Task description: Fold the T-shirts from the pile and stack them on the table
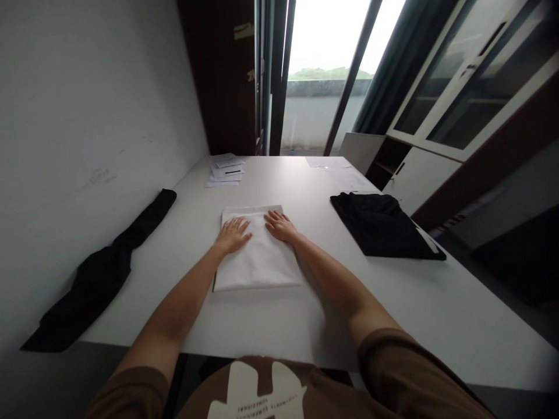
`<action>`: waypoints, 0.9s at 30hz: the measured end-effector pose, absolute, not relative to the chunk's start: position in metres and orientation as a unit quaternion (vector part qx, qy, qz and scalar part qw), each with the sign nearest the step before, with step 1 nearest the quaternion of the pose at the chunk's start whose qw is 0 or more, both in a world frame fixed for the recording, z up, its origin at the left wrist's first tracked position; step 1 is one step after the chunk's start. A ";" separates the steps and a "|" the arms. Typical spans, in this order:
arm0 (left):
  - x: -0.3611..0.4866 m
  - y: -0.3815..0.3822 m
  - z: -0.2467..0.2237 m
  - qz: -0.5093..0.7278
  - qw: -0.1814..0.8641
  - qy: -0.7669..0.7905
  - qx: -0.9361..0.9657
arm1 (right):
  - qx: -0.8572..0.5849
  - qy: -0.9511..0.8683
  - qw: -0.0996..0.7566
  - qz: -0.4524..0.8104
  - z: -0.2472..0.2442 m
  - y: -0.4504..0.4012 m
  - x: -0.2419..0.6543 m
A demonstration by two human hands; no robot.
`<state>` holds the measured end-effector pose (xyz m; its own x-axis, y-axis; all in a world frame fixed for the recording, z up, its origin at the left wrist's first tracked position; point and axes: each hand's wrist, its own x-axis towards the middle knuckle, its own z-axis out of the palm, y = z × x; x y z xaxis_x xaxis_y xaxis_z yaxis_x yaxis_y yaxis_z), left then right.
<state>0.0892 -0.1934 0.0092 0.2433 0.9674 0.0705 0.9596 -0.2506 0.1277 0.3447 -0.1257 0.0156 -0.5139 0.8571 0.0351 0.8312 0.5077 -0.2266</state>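
A folded white cloth (257,262) lies flat on the white table in front of me, its far edge showing a thin second layer. My left hand (233,235) rests on its upper left part, palm down with the fingers spread. On the upper right part lies my right hand (280,226), also flat and with fingers apart. Neither hand grips anything. What kind of item the white cloth is, I cannot tell.
Along the wall at left lies a crumpled black cloth (102,273). A folded black garment (386,224) sits at the table's right edge. Papers with a pen (226,170) are at the far left, more sheets (345,174) at the far right. Cabinets (437,157) stand beyond.
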 end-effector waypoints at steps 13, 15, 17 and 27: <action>0.067 -0.147 0.000 0.097 0.041 0.741 0.664 | -0.547 -0.829 0.068 0.090 0.022 -0.115 0.358; 0.066 -0.146 0.001 0.091 0.046 0.731 0.674 | -0.548 -0.829 0.070 0.089 0.025 -0.123 0.359; 0.066 -0.145 0.003 0.089 0.061 0.704 0.702 | -0.529 -0.841 0.074 0.081 0.028 -0.136 0.361; 0.082 -0.184 0.017 0.151 0.004 0.645 0.749 | -0.353 -0.926 0.083 0.103 0.028 -0.208 0.358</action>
<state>0.0817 -0.1837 0.0171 0.1215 0.9675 0.2220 0.9652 -0.1673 0.2010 0.3583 -0.2081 0.0284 -0.7364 0.6716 0.0819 0.6373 0.7292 -0.2493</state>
